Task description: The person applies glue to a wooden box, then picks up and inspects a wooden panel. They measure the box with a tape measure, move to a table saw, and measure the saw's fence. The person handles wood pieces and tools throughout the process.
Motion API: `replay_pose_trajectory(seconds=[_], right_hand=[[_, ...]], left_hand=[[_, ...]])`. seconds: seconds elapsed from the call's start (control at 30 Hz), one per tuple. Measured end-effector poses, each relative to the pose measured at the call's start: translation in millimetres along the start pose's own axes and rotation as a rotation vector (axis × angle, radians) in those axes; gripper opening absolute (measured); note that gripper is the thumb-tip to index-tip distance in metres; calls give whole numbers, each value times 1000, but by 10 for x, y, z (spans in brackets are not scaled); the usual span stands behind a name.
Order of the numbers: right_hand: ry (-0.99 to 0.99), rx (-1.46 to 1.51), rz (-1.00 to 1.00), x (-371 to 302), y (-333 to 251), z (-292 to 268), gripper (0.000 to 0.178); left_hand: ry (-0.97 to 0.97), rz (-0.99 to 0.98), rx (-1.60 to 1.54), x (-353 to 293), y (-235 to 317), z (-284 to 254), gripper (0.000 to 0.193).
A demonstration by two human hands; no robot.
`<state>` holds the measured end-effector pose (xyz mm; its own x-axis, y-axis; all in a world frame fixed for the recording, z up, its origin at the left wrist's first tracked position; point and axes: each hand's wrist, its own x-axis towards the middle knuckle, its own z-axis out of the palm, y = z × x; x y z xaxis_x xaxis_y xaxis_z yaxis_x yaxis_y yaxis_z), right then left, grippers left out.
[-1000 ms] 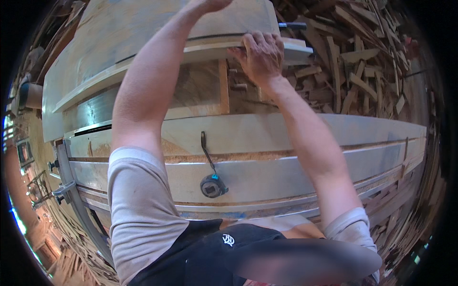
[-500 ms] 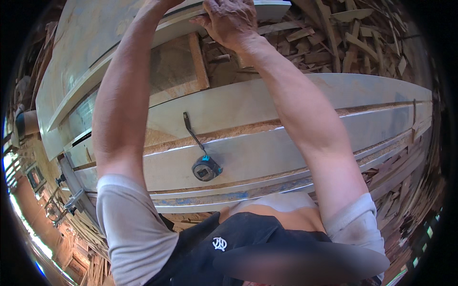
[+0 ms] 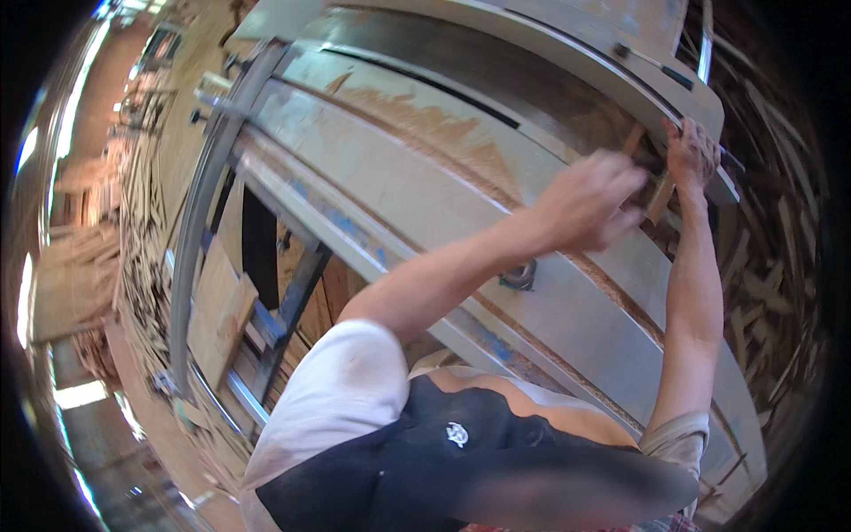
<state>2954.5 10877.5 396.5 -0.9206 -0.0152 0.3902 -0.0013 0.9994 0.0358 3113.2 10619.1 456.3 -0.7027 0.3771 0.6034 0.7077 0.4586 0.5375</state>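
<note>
My left hand (image 3: 596, 200) is raised over the metal machine table (image 3: 567, 328), its fingers smeared by motion, so any grip is unclear. At the far right, my right hand (image 3: 692, 156) closes on the end of a long pale rail (image 3: 589, 55) that runs along the table's far side. A dark tape measure (image 3: 519, 276) lies on the table, partly hidden under my left forearm. Beyond the rail rests a small tool with a dark head and black handle (image 3: 658, 66).
Sawdust (image 3: 452, 129) lies on the table and in its grooves. Wood offcuts (image 3: 762, 266) are heaped beyond the right end. A curved grey bar (image 3: 197, 208) with clamp knobs borders the left end. More wood strips (image 3: 142, 257) lie on the floor at left.
The view has swung toward the table's left end. My left hand has come back from the far rail toward me and is moving. My right hand is now at the rail's right end.
</note>
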Motion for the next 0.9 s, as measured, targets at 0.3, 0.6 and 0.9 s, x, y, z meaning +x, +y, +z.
replay_pose_trajectory(seconds=[0.3, 0.6, 0.9], right_hand=[[-197, 735, -797, -1846, -1073, -952, 62], [-541, 1005, -586, -2939, -1483, -1424, 57], [-1149, 1935, 211, -4106, -865, -1959, 40]], left_hand=[[97, -1232, 124, -3387, 1905, -1522, 28], [226, -740, 143, -3027, 2237, -836, 56], [146, -423, 128, -2602, 2623, -474, 64]])
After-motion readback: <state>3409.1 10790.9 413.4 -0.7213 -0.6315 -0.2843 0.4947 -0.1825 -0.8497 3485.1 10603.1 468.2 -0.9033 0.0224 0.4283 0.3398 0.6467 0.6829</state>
